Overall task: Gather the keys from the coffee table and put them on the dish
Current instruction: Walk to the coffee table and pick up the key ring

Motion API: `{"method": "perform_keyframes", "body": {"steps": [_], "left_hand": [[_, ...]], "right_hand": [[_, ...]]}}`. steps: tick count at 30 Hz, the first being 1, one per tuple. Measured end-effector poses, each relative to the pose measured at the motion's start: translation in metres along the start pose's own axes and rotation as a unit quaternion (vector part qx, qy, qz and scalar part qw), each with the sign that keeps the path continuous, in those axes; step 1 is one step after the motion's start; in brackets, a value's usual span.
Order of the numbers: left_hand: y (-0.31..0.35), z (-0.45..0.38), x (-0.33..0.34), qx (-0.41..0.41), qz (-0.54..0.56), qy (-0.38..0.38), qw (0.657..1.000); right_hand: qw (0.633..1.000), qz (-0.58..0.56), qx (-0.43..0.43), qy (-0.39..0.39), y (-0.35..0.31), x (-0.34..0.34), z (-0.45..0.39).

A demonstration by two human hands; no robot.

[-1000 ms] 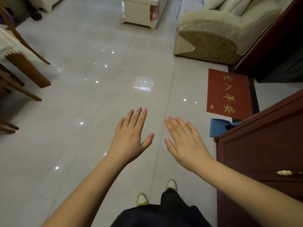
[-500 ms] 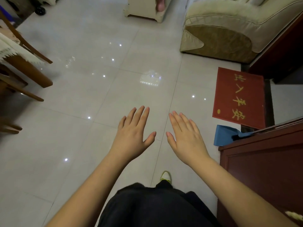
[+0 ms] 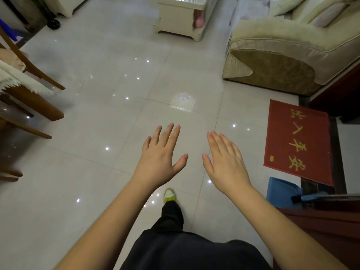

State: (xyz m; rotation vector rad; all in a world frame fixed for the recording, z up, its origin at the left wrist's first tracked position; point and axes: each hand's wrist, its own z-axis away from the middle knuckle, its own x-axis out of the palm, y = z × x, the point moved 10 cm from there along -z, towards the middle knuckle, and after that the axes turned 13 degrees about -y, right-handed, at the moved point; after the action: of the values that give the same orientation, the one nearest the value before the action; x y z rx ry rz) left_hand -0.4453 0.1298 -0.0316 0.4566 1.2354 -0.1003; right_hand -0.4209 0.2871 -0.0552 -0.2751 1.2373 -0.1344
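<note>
Since the earlier frame one foot (image 3: 169,195) has stepped forward; left hand (image 3: 159,160) and right hand (image 3: 226,162) hover flat, fingers spread, empty, table (image 3: 181,18) at twelve o'clock.

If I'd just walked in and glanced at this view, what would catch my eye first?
Most likely the two bare hands: the left hand and right hand are held out flat, fingers spread and empty, above the glossy pale tiled floor. Next, the red rectangular doormat with gold characters at the right stands out sharply. Behind it, at the upper right, sits a cream upholstered sofa.
</note>
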Motion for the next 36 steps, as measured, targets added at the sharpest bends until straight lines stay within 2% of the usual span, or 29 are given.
{"method": "perform_keyframes", "body": {"steps": [7,13,19,29,36], "left_hand": [[-0.063,-0.095,-0.047,0.021,-0.013,-0.014,1.000],[-0.097,-0.174,-0.081,0.021,0.001,-0.005,1.000],[-0.115,-0.282,-0.098,0.013,-0.014,-0.019,1.000],[-0.096,-0.481,-0.158,0.030,-0.047,-0.034,0.998],[-0.134,-0.599,-0.200,0.025,-0.040,-0.028,0.999]], "right_hand": [[1.000,0.026,-0.006,0.012,-0.036,-0.047,-0.121],[1.000,0.006,-0.009,0.016,-0.033,-0.081,-0.203],[1.000,-0.016,-0.007,0.021,0.003,-0.110,-0.302],[1.000,0.000,-0.022,0.021,0.077,-0.197,-0.480],[1.000,-0.009,-0.020,0.014,0.097,-0.237,-0.597]]}}
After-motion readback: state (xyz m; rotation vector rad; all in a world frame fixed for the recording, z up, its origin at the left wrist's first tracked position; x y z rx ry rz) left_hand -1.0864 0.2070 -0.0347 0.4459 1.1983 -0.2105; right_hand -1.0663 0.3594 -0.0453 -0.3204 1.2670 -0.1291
